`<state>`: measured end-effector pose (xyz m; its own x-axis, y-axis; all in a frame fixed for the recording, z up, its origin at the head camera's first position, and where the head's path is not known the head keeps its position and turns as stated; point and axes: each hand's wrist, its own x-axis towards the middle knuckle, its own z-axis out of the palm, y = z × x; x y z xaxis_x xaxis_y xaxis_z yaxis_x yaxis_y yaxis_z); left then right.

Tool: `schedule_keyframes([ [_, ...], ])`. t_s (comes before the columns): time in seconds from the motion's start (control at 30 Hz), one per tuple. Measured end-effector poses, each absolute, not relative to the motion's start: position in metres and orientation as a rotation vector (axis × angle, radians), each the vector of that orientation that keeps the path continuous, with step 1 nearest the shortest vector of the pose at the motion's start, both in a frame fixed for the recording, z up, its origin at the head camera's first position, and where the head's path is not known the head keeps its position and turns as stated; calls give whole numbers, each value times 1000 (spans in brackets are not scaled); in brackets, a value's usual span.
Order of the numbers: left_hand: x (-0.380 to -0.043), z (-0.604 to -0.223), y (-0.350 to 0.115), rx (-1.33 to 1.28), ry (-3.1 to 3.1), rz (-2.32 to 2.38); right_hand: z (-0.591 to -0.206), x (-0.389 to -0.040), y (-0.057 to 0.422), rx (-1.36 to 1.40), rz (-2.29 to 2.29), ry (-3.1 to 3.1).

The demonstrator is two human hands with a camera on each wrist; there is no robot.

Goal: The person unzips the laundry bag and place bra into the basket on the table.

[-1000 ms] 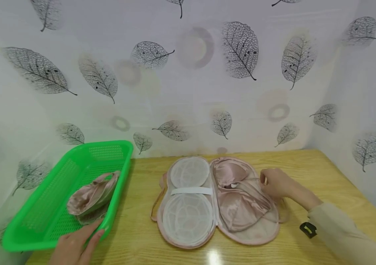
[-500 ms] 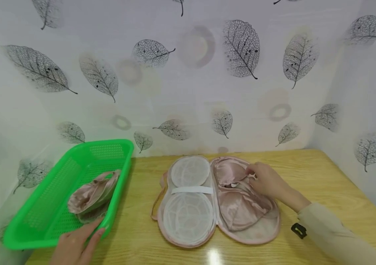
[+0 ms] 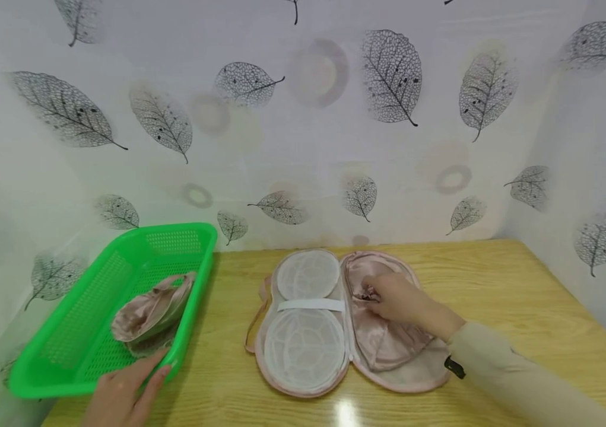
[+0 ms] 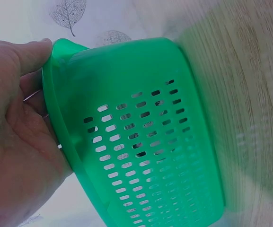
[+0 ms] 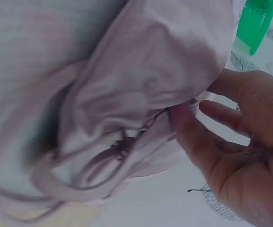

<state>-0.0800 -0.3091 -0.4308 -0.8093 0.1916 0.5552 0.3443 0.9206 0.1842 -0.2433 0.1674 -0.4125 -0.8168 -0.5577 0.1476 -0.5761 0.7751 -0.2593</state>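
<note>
A zipped bra wash bag lies unfolded on the table, its left half showing two round white mesh domes and a white band. In its right half lies a satiny pink bra, partly covered by my right hand. The right wrist view shows that hand pinching the bra at its middle, between the cups, with straps looping below. My left hand grips the near right corner of a green plastic basket, thumb outside the rim. Another crumpled pink satin garment rests inside the basket.
The wood-grain table runs back to a white leaf-printed sheet, which also rises at both sides. A pink carrying loop sticks out from the wash bag's left edge.
My right hand has moved left from the wash bag's right edge to the middle of the bra. The left hand stays on the basket rim.
</note>
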Motion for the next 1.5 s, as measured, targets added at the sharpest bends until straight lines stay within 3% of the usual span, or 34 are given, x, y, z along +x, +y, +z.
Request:
schedule_keyframes([
  [0.53, -81, -432, -310, -399, -2513, -362, -416, -252, 139, 964, -89, -2754],
  [1.5, -81, -433, -309, -402, -2471, -345, -354, -256, 171, 812, 450, -2774],
])
